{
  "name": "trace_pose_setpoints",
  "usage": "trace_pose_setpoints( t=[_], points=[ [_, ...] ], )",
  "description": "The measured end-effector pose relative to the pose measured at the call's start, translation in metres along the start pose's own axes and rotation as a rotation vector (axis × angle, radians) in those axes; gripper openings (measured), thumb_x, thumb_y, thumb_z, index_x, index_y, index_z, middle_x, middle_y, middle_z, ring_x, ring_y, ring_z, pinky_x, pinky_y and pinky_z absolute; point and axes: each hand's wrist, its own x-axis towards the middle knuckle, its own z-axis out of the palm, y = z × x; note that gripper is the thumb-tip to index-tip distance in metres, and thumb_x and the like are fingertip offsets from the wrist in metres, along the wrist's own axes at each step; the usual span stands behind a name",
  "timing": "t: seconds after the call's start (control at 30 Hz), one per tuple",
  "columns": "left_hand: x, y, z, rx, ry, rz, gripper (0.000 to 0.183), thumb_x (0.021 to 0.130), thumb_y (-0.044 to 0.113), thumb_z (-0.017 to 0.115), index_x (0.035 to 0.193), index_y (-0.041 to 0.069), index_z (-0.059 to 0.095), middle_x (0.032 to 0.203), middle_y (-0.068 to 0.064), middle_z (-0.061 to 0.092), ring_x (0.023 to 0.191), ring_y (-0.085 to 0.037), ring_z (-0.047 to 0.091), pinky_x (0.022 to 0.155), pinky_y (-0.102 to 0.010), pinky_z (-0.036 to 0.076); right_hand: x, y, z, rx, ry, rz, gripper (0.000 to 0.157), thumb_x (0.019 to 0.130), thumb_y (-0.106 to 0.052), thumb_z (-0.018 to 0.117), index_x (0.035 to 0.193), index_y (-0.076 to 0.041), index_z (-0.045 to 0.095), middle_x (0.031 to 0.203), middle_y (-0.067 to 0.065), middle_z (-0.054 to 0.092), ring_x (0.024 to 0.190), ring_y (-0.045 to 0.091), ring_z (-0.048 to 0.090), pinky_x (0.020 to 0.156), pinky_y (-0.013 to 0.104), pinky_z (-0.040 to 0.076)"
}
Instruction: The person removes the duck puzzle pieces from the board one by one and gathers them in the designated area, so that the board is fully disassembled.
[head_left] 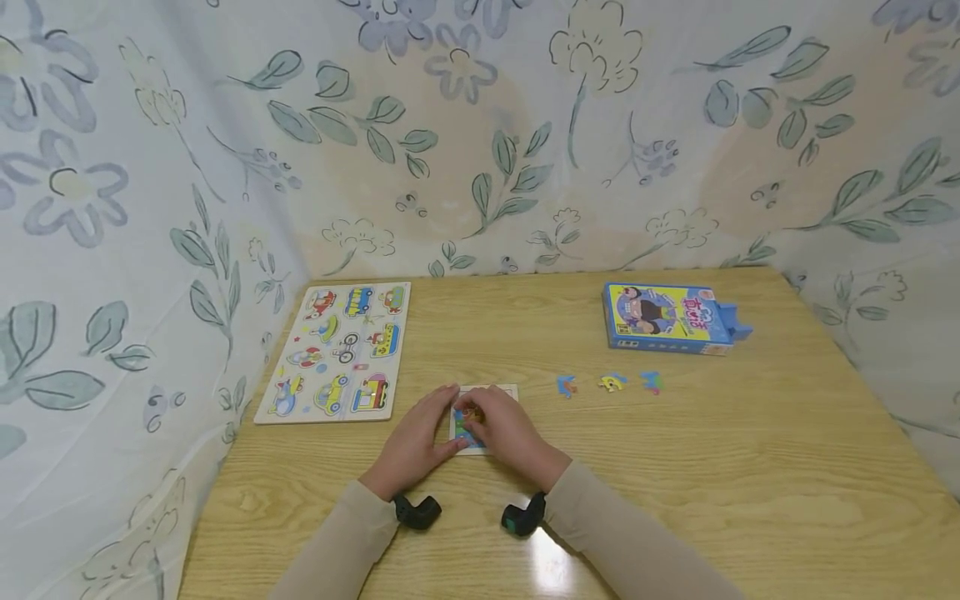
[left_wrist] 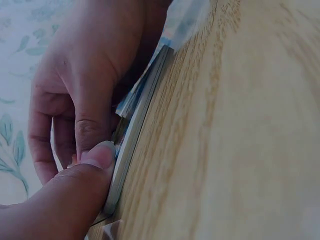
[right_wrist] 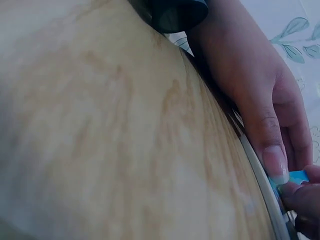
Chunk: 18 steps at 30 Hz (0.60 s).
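Observation:
A small wooden puzzle board (head_left: 461, 435) with a blue and green picture lies in front of me. My left hand (head_left: 412, 443) holds it along its left side, fingers at the far corner and thumb at the near edge. Over the board, my right hand (head_left: 512, 435) pinches a puzzle piece, mostly hidden under the curled fingers. In the left wrist view a bluish piece (left_wrist: 131, 102) stands tilted above the board's edge. Three loose puzzle pieces lie to the right: a blue and orange one (head_left: 567, 385), a yellow one (head_left: 612, 382) and a blue-green one (head_left: 652, 382).
A larger wooden vehicle puzzle (head_left: 352, 312) lies at the left. At the back right is a blue and yellow card box (head_left: 663, 318) with its end flap open. Floral cloth (head_left: 480, 167) hangs behind the wooden table (head_left: 712, 467).

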Motion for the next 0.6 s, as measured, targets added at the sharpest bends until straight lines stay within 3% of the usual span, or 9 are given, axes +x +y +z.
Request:
trace_pose_setpoints(
  t=[0.3, 0.47, 0.6],
  points=[
    [0.001, 0.0, 0.004, 0.01, -0.01, 0.026, 0.084, 0.096, 0.033, 0.079, 0.162, 0.005, 0.036, 0.165, -0.013, 0.038, 0.153, -0.032, 0.033, 0.124, -0.05, 0.028, -0.005, 0.006, -0.008, 0.118, 0.054, -0.01, 0.015, 0.098, -0.012, 0.076, 0.112, -0.012, 0.075, 0.102, -0.004, 0.072, 0.09, 0.011, 0.061, 0.08, 0.032, 0.055],
    [0.003, 0.001, 0.001, 0.014, -0.005, 0.039, 0.079, 0.096, 0.032, 0.079, 0.159, 0.004, 0.041, 0.166, -0.011, 0.037, 0.154, -0.031, 0.032, 0.124, -0.05, 0.027, -0.015, 0.014, -0.047, 0.17, 0.098, -0.032, 0.015, 0.099, -0.013, 0.074, 0.114, -0.013, 0.078, 0.1, -0.005, 0.07, 0.081, 0.01, 0.059, 0.07, 0.029, 0.053],
    [0.001, 0.001, -0.003, 0.016, -0.013, 0.034, 0.077, 0.097, 0.034, 0.078, 0.159, 0.005, 0.043, 0.167, -0.009, 0.036, 0.155, -0.031, 0.031, 0.124, -0.051, 0.026, -0.041, 0.035, -0.079, 0.156, 0.149, 0.073, 0.015, 0.096, -0.008, 0.077, 0.11, -0.013, 0.079, 0.094, -0.006, 0.069, 0.075, 0.011, 0.056, 0.065, 0.028, 0.051]
  ],
)
